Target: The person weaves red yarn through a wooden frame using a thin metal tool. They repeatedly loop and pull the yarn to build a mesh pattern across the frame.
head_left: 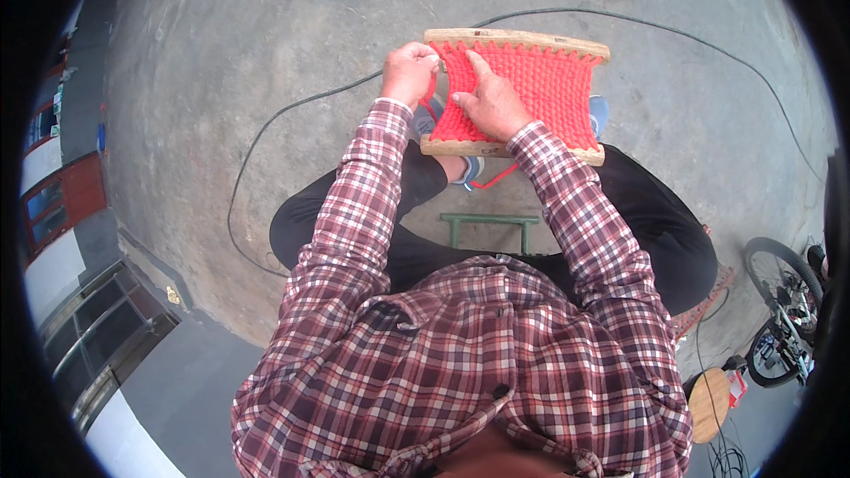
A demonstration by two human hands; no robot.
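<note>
A red woven seat (pixel 540 88) is strung between two wooden bars, the far bar (pixel 513 37) and the near bar (pixel 567 154), in front of my legs. Its left and right sides curve inward. At the far left corner my left hand (pixel 410 75) has its fingers pinched together, and a red cord (pixel 431 93) hangs down beside it. More of that red cord trails out below the near bar. My right hand (pixel 498 108) rests on the left part of the weave, index finger stretched toward the far bar and thumb apart; its other fingers are mostly hidden.
A black cable (pixel 257 142) curves over the concrete floor (pixel 266 18) behind the seat. Between my legs is a green metal frame (pixel 491 218). A bicycle (pixel 784 310) and a round wooden stool top (pixel 709 405) are at right. Doors and windows line the left.
</note>
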